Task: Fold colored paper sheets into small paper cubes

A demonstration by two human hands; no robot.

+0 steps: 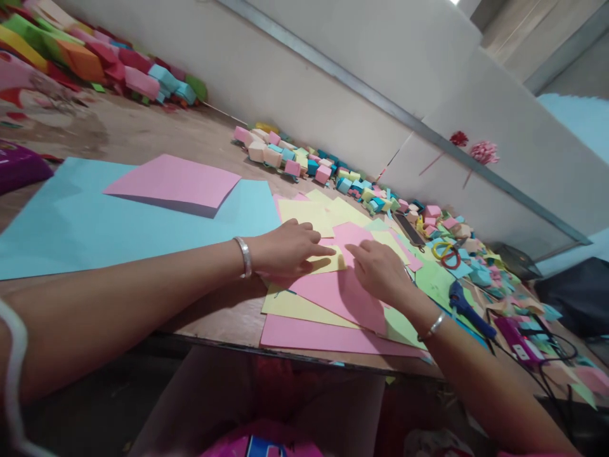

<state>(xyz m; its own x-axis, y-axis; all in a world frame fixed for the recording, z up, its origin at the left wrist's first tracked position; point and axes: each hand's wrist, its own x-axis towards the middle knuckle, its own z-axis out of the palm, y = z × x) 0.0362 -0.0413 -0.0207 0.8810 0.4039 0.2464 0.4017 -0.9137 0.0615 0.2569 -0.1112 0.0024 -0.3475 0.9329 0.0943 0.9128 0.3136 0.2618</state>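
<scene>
My left hand (288, 247), with a silver bangle at its wrist, lies over a small yellow paper piece (328, 261). Its index finger stretches to the right along that piece, while the other fingers bend. Facing it, my right hand (383, 270) hovers over or rests on a pink sheet (342, 295); which one I cannot tell. The right index finger points left toward the yellow piece, a small gap separating the two fingertips. Nothing shows between the fingers of either hand. Yellow sheets (304, 212) lie just beyond, and a long pink strip (328, 336) is nearest the table edge.
A large blue sheet (143, 235) with a folded pink sheet (176, 181) on it spreads at left. Small paper boxes (285, 155) line the wall. To the right are a blue glue gun (469, 311), yellow-and-red-handled scissors (447, 254), a dark phone (408, 230) and a cabled purple box (518, 339).
</scene>
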